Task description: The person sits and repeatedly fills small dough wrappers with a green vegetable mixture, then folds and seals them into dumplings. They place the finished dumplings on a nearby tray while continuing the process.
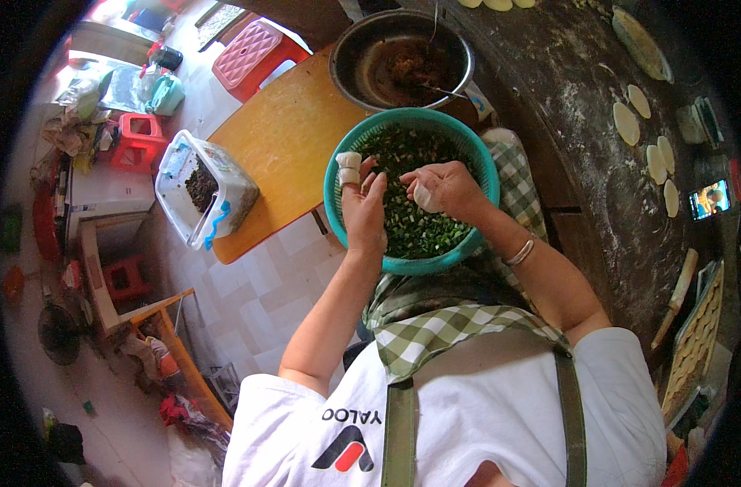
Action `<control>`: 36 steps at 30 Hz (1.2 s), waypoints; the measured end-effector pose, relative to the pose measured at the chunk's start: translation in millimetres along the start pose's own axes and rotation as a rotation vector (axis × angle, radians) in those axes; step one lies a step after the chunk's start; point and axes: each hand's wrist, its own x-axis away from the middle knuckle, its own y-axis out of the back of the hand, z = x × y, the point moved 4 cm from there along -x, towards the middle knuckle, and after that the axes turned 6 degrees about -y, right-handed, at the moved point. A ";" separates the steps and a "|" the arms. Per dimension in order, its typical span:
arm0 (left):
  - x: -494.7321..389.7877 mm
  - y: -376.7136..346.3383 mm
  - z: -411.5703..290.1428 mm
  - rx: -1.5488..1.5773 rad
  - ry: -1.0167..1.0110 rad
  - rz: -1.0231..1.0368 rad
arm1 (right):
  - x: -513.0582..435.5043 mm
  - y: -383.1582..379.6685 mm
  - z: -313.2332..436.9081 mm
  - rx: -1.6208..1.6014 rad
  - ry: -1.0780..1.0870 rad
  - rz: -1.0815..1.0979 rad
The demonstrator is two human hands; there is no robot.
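Note:
A teal plastic colander basket (332, 201) of chopped greens (431, 234) rests before me, close to my lap. My left hand (365, 204) is over its left side, fingers apart, with a white wrapping (348, 168) around one finger. Over the middle of the greens is my right hand (446, 185), its fingers bent and the thumb close to the forefinger. A pale, rounded patch (427, 198) shows at its fingers; whether it is dough or a dressing is unclear. I cannot tell if that hand grips anything.
Beyond the basket stands a metal basin (361, 79) with brown mixture and a utensil. A plastic tub (242, 189) sits on the yellow table (285, 140). On the right, the floured worktop (565, 91) bears dough rounds (626, 124), a rolling pin (675, 297) and a phone (709, 199).

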 end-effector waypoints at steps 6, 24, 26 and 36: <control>22.0 -19.4 21.1 0.159 0.327 -0.062 | -8.8 4.1 5.8 -0.258 -0.016 -0.020; 36.3 -65.3 4.2 0.511 0.163 -0.021 | 2.3 4.3 34.6 0.090 0.346 -0.217; 36.8 -69.2 2.2 0.325 0.043 -0.006 | 2.3 5.3 31.4 -0.049 0.194 -0.210; 33.5 -65.8 2.0 0.499 0.168 0.016 | 6.5 1.3 59.1 0.155 0.557 -0.208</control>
